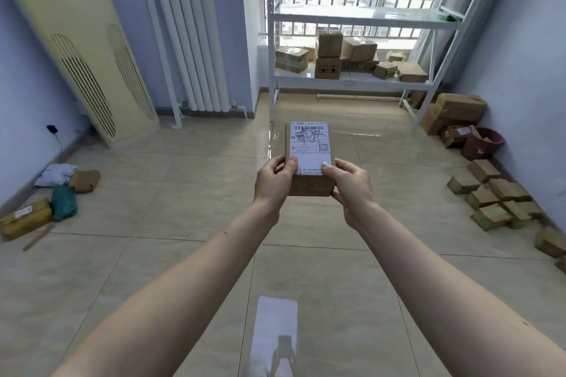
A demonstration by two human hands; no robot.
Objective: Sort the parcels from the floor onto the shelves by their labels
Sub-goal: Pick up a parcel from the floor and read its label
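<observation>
A small brown cardboard parcel (309, 150) with a white shipping label and scribbled handwriting on top is held out in front of me above the tiled floor. My left hand (272, 184) grips its near left corner, thumb on the label. My right hand (349, 185) grips the near right corner the same way. Ahead stands a white metal shelf rack (352, 82); its low shelf carries several cardboard boxes (329, 53). The shelf above it (361, 20) is nearly bare. More small parcels (496, 199) lie piled on the floor at the right wall.
Soft bagged parcels (62, 193) and a flat brown one lie at the left wall. A tall cream air conditioner (76, 49) and a white radiator (190, 30) stand at the back left. Larger boxes (453, 113) and a red bucket (482, 144) sit by the rack's right leg.
</observation>
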